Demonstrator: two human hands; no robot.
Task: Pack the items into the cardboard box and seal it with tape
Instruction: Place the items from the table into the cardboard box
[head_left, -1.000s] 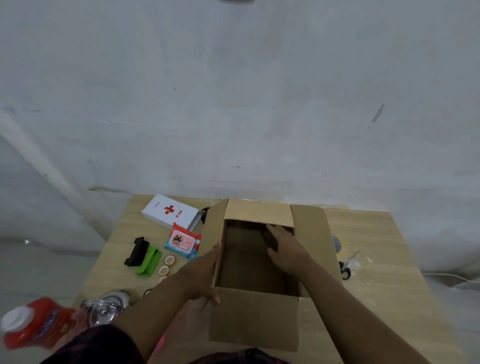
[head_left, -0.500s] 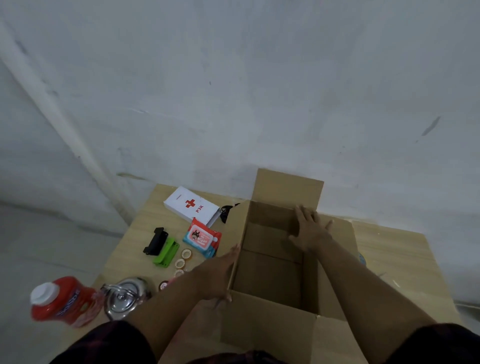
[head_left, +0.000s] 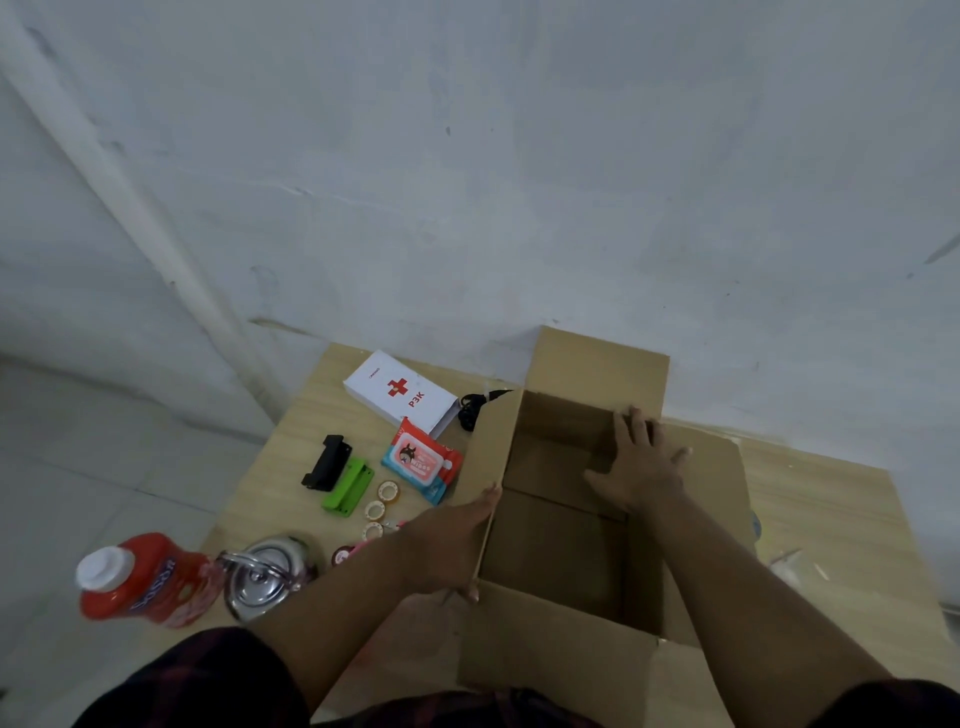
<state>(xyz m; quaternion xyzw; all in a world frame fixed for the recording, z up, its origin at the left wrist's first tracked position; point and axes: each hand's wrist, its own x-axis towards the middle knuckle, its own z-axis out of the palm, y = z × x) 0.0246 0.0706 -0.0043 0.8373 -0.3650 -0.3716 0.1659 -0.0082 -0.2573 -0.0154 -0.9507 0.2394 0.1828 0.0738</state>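
one cardboard box (head_left: 545, 644) stands open on the tabletop (head_left: 291, 431) in the lower middle of the frame. its far flap is upright against the white wall (head_left: 467, 156), and its near flap leans toward the camera. the right grip (head_left: 639, 467) is wide inside it, with fingers straight and spread and the palm flat against the right wall near the far corner. the left grip (head_left: 452, 551) holds the left flap from outside, thumb along the flap's edge and fingertips curled round it near the box's near left corner.

just left of the box lies a red and blue wipes pack (head_left: 421, 460). above it is a white first-aid box (head_left: 400, 392) with a red cross, and a black cord (head_left: 472, 408) lies between that and the cardboard. below the wipes pack, three small tape rolls (head_left: 374, 510) lie in a line. further left, a green piece (head_left: 348, 483) and a black piece (head_left: 326, 462) lie side by side. a metal kettle (head_left: 265, 577) sits near the left forearm. a red bottle (head_left: 145, 579) with a white cap stands at the lower left.
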